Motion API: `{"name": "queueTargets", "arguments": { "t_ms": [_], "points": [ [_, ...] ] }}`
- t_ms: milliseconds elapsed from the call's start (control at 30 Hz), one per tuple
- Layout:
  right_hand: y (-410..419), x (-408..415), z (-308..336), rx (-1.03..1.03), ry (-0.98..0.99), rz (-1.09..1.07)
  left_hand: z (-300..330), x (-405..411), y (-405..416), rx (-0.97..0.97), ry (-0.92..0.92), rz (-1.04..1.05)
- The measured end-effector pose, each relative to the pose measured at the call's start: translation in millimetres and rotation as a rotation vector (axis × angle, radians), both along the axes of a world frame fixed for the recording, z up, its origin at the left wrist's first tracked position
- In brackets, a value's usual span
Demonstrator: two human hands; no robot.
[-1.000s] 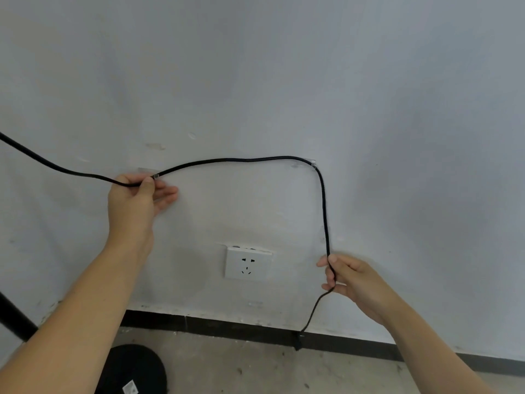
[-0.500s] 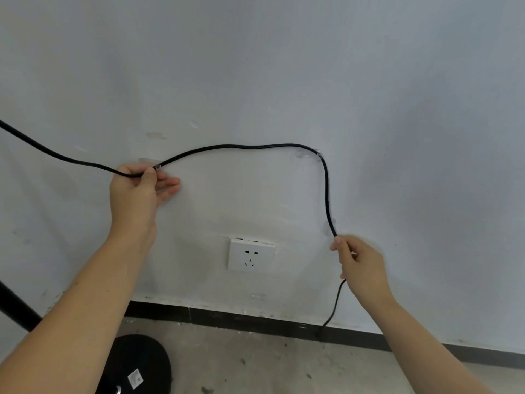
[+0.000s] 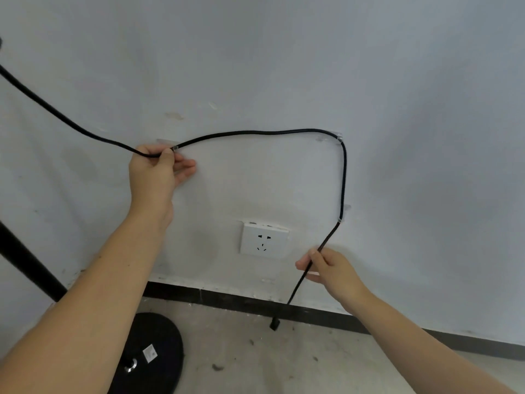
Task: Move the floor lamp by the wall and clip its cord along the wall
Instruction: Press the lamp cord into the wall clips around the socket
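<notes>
Pale wall (image 3: 341, 66) fills most of the view; grey concrete floor (image 3: 255, 359) below, a dark baseboard strip (image 3: 227, 300) between them. Lamp base (image 3: 159, 354), black and round, sits on the floor at lower left, near the wall; black lamp pole (image 3: 25, 260) rises from it at a slant toward the left edge. Black cord (image 3: 255, 132) enters from upper left, drops to the left hand (image 3: 154, 172), then runs roughly level along the wall to a clear clip (image 3: 339, 136) at the upper right corner of the run, bends downward, and passes a second clear clip (image 3: 341, 218) just right of the white socket (image 3: 264, 240). Below that it slants down and left through the right hand (image 3: 331, 270); its plug end (image 3: 274, 324) hangs at baseboard level, unplugged. Left hand: thumb and forefinger pinch the cord at a third clear clip (image 3: 174, 147) against the wall, the other fingers loose. Right hand: closed on the cord between thumb and fingers, held off the wall.
</notes>
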State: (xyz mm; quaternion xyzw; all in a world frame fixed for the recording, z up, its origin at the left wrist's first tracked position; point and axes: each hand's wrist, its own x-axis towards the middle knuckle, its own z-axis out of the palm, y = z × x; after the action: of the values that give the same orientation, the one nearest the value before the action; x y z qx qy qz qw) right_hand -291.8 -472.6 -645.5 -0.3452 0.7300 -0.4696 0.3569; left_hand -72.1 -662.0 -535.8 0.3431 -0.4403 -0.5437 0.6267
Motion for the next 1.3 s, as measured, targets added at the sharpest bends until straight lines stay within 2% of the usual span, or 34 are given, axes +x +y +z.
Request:
{"name": "queueTargets", "arguments": {
  "t_ms": [133, 267, 400, 467, 567, 600, 700, 767, 800, 933, 1000, 1167, 1300],
  "points": [
    [-1.2, 11.3, -33.3, 0.274, -0.008, 0.154, 2.4, 0.4, 0.2, 0.02, 0.008, -0.019],
    [-10.4, 13.7, -58.9, 0.361, -0.048, 0.052, 2.9, 0.0, -0.6, 0.033, 0.011, -0.017],
    [-19.4, 18.9, -87.4, 0.58, 0.228, 0.143, 1.4, 1.1, -2.6, 0.03, 0.009, -0.023],
    [-25.1, 22.2, -94.4, 0.619, 0.292, 0.174, 0.3, 1.5, -3.0, 0.024, 0.013, -0.027],
    [-33.9, 23.2, -101.5, 0.555, 0.225, 0.12, -0.3, 1.4, -2.6, 0.024, 0.012, -0.029],
    [-35.8, 24.0, -103.6, 0.501, 0.108, 0.037, -0.2, 1.6, -2.3, 0.024, 0.013, -0.032],
    [-35.6, 30.0, -106.9, 0.219, -0.465, -0.262, 0.0, 2.5, -1.4, 0.016, 0.014, -0.031],
    [-35.9, 28.8, -109.1, 0.037, -0.658, -0.38, -0.6, 2.6, -0.8, 0.007, 0.008, -0.026],
    [-36.2, 27.6, -110.1, -0.028, -0.69, -0.406, -0.8, 2.5, -0.7, 0.003, 0.005, -0.025],
    [-39.7, 27.7, -119.9, -0.115, -0.714, -0.485, -1.0, 2.8, -0.5, -0.002, 0.006, -0.027],
    [-42.8, 30.0, -126.6, -0.104, -0.656, -0.514, -0.7, 3.3, 0.0, -0.006, 0.008, -0.027],
    [-50.5, 35.8, -140.9, 0.027, -0.396, -0.604, -0.3, 3.1, 1.4, -0.013, 0.006, -0.024],
    [-54.7, 36.3, -142.8, 0.107, -0.341, -0.618, -0.9, 3.2, 1.0, -0.018, 0.003, -0.02]
  ]
}}
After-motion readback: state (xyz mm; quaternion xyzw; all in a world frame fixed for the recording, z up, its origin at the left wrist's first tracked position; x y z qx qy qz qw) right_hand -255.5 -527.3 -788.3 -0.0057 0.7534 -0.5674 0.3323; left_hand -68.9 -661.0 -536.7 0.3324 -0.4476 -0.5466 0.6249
